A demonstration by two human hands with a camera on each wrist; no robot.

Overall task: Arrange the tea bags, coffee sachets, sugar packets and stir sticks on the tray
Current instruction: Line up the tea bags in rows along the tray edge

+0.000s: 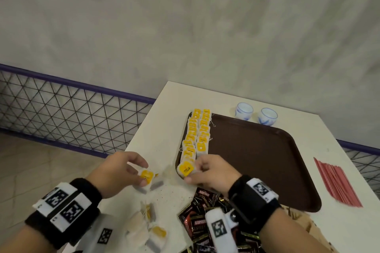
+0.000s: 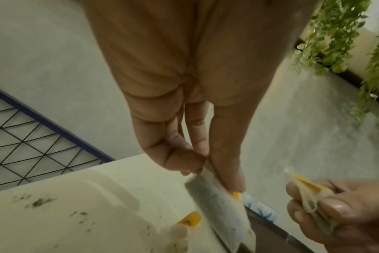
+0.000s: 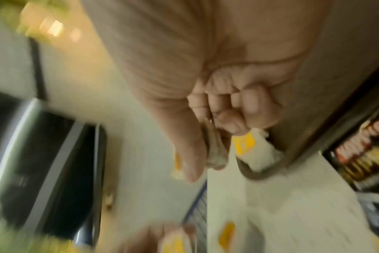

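Observation:
Two rows of yellow-tagged tea bags (image 1: 197, 135) line the left side of the brown tray (image 1: 257, 160). My right hand (image 1: 193, 172) pinches a tea bag (image 1: 186, 168) at the tray's near left corner; the blurred right wrist view shows the right hand (image 3: 212, 150) with thumb and curled fingers on that bag (image 3: 214, 154). My left hand (image 1: 141, 173) pinches another tea bag (image 1: 147, 178) just above the table, left of the tray. In the left wrist view the left hand (image 2: 212, 178) has this bag (image 2: 223, 208) hanging from its fingertips. Red stir sticks (image 1: 337, 183) lie right of the tray.
Loose tea bags (image 1: 148, 228) and a pile of dark coffee sachets (image 1: 201, 211) lie on the white table (image 1: 164, 125) near me. Two small cups (image 1: 243, 112) stand behind the tray. A wire fence (image 1: 61, 113) runs past the table's left edge.

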